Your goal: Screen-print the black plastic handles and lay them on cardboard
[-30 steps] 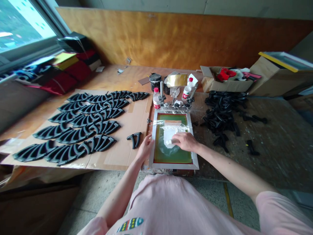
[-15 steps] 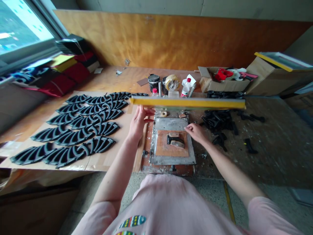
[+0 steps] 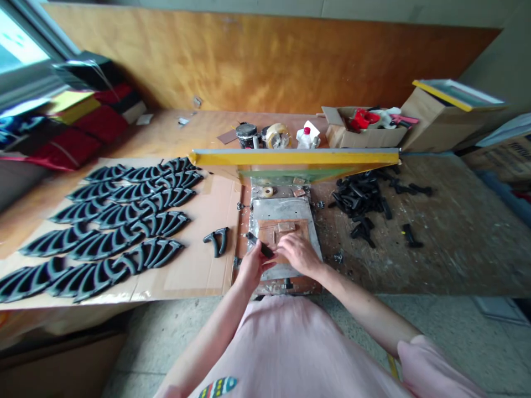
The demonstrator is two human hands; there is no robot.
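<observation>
L hand pinches a blk part btwn thumb & fingers, low over the near left of the wood pad. Part sits aslant, one end far left, the other near right by the R hand. R hand has its fingers bent, tips right at the part's near end; can't tell if they grip it or just touch.

Wood pad lies on a metal plate, w/ a small block on its far half. Small tape roll just beyond the plate. Screen frame is tilted up over the plate's far end, yellow edge facing the near side.

Left: cardboard w/ rows of blk parts, nested close; a pair of parts lies apart from them, near the cardboard's right edge. Right: loose pile of blk parts on the table, plus one lone part w/ a yellow dot, nearer & further right.

Far side, left to right: blk jar, big tape roll, red-capped bottle, open box w/ red & white stuff inside. Far right, a 2nd frame rests atop another box.
</observation>
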